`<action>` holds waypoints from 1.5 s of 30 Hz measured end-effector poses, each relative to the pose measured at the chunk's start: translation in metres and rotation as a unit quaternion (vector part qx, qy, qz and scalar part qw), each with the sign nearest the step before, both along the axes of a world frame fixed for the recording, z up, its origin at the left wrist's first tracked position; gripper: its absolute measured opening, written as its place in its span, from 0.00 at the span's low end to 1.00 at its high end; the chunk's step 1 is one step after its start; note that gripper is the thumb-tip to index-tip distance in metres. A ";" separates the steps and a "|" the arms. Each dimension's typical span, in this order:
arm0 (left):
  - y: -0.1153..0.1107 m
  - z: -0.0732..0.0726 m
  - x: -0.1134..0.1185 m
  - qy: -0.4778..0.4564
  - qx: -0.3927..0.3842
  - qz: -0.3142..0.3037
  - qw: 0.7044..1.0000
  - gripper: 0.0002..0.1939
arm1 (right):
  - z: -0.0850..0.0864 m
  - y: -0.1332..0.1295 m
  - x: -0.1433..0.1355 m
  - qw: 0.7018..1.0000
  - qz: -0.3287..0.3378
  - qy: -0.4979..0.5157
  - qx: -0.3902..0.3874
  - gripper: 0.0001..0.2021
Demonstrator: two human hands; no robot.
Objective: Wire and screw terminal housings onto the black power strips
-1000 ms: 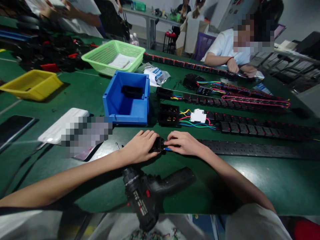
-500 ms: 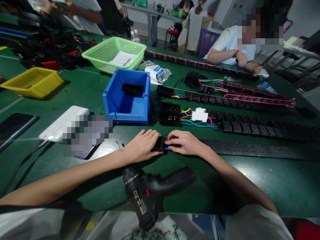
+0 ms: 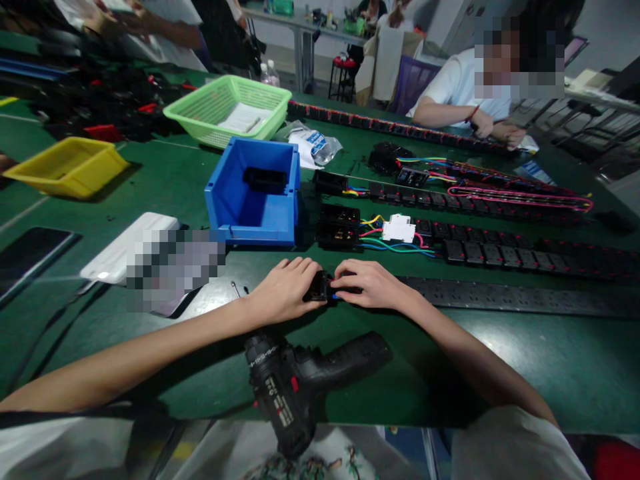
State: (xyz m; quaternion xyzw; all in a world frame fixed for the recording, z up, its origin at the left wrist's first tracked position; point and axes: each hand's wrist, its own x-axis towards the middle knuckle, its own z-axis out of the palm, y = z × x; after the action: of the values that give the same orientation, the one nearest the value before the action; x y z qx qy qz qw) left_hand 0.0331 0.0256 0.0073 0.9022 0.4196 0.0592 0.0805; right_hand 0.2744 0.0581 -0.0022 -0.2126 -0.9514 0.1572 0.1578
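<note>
My left hand (image 3: 286, 288) is closed round a small black plastic housing (image 3: 318, 289) and rests low over the table. Just to its right, my right hand (image 3: 371, 283) pinches the short coloured wires (image 3: 336, 295) at the housing's edge; a bit of blue and red shows, but the fingertips partly cover them. From under the right hand a long black socket strip (image 3: 500, 299) runs off to the right. A black cordless drill (image 3: 283, 393) lies on its side at the near table edge, below both hands.
A blue bin (image 3: 260, 235) with a black part inside stands behind my left hand. Wired strips (image 3: 495, 257) and a white breaker (image 3: 399, 229) lie beyond my right hand. Phones, a white power bank (image 3: 133, 247), a yellow tray (image 3: 70, 170) and a green basket (image 3: 227, 127) are leftward. A co-worker sits opposite.
Both hands stay in nearly the same place, with only slight finger movement at the housing and wires. The drill and bins have not moved.
</note>
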 end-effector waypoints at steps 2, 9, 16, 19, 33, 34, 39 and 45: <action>0.000 0.000 -0.001 0.007 -0.003 -0.003 1.000 0.22 | 0.000 0.000 0.000 1.000 0.001 -0.001 -0.002 0.11; 0.000 -0.002 -0.001 0.017 0.003 -0.001 1.000 0.22 | -0.001 0.001 0.001 1.000 0.003 0.000 -0.012 0.12; 0.000 -0.002 0.001 0.018 0.016 0.012 1.000 0.23 | -0.001 0.002 0.000 1.000 0.005 0.009 -0.016 0.12; -0.001 -0.003 0.000 0.017 0.021 0.017 0.999 0.24 | -0.002 0.002 0.000 1.000 0.007 0.010 -0.018 0.12; -0.003 -0.002 0.002 0.020 0.031 0.030 0.999 0.23 | -0.003 0.002 0.003 0.999 -0.002 0.004 -0.049 0.13; -0.003 -0.002 0.002 0.021 0.032 0.031 0.999 0.23 | -0.002 0.002 0.003 0.999 -0.003 0.004 -0.050 0.13; -0.005 -0.003 0.002 0.030 0.038 0.039 0.998 0.24 | -0.002 0.002 0.002 0.999 -0.007 -0.001 -0.052 0.13; -0.006 -0.004 0.002 0.039 0.046 0.054 0.997 0.24 | -0.002 0.003 0.003 0.998 -0.011 -0.001 -0.059 0.13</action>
State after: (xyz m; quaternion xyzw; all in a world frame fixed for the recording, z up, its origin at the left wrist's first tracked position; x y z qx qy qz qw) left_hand 0.0353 0.0198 0.0037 0.8827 0.4672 0.0471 0.0190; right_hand 0.2772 0.0611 -0.0038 -0.2319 -0.9383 0.2113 0.1455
